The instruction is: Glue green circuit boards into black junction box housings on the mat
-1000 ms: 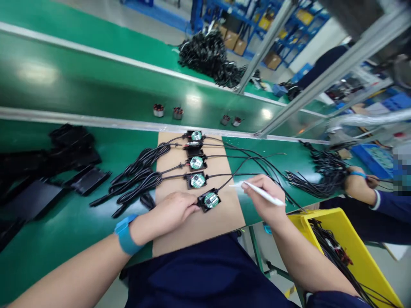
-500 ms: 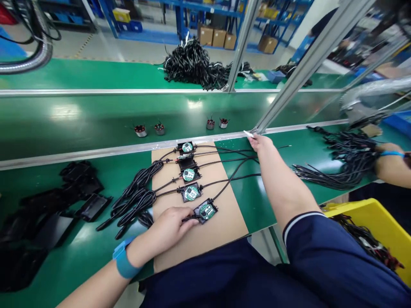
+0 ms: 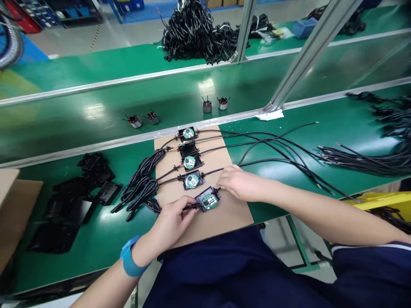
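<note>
My left hand [image 3: 177, 214] is closed on the black cable at the left end of the nearest black plastic housing [image 3: 201, 197]. In this housing lies a round green circuit board [image 3: 209, 201]. At its right end my right hand [image 3: 236, 182] is closed, fingertips on the black cable there. Farther up the cardboard sheet [image 3: 229, 209] are several more housings, among them one with a circuit board [image 3: 192, 181] just beyond mine. Bundled black cables [image 3: 141, 188] run out to their left, and loose cable ends [image 3: 289, 160] reach right across the green table.
Black plastic cases [image 3: 69, 199] are heaped at left, near a cardboard box [image 3: 22, 205]. Several small copper-wound motor parts [image 3: 207, 106] stand behind the metal rail. White paper [image 3: 270, 115] lies by the slanted metal post [image 3: 308, 55]. A cable bundle [image 3: 369, 160] and yellow bin [image 3: 379, 201] are at right.
My right hand has left the white paper by the post and come back left to the cable at the nearest housing. My left hand stays on its cable. The view has shifted.
</note>
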### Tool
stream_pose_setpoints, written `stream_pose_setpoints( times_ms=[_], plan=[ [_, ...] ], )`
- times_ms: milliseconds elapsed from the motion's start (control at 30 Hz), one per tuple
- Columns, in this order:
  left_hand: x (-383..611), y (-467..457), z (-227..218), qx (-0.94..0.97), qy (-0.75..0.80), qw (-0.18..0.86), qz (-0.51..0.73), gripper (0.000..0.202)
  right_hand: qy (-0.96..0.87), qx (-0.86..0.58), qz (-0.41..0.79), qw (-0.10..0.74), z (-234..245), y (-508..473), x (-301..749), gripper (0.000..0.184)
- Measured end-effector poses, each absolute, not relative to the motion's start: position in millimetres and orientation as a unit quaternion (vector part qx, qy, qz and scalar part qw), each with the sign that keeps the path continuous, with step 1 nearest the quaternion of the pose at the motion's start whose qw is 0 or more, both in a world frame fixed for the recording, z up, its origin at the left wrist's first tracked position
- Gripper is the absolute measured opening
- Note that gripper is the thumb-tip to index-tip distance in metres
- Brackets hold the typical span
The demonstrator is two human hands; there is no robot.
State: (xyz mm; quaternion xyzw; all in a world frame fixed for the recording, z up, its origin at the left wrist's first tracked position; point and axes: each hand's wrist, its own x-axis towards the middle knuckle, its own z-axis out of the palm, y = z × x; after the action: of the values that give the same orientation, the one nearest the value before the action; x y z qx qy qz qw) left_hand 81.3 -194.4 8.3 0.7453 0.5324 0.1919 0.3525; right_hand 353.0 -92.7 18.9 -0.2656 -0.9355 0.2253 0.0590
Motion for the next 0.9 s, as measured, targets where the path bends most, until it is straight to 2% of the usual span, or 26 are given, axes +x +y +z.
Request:
stream_pose_setpoints(
  times_ms=[167,333,433,700,833,900],
  plan=[
    [84.9,-208.0,4.2,0.711,0.579,0.312,0.247,0.018,-0.933,-0.258,0.247,0.05,30.1,-93.9,356.7,0.022],
    [96.2,-213.3,11.0,0.684,0.585,0.364,0.239,0.026,-0.955,-0.255,0.144,0.044,37.3,-112.6,361.7,0.023],
    [103.8,-213.2,13.2,0.676,0.599,0.36,0.233,0.02,-0.964,-0.242,0.1,0.035,30.5,-117.4,361.9,0.021],
    [115.4,-208.7,0.4,0.653,0.65,0.322,0.22,0.012,-0.965,-0.241,0.097,0.026,20.3,-117.4,358.4,0.017],
    [120.7,-203.2,2.7,0.654,0.67,0.294,0.19,0.029,-0.966,-0.244,0.088,0.003,22.8,-117.0,355.0,0.017],
    [124.0,-201.3,5.2,0.662,0.679,0.279,0.152,0.03,-0.966,-0.247,0.08,-0.002,23.4,-116.7,352.7,0.017]
  ],
)
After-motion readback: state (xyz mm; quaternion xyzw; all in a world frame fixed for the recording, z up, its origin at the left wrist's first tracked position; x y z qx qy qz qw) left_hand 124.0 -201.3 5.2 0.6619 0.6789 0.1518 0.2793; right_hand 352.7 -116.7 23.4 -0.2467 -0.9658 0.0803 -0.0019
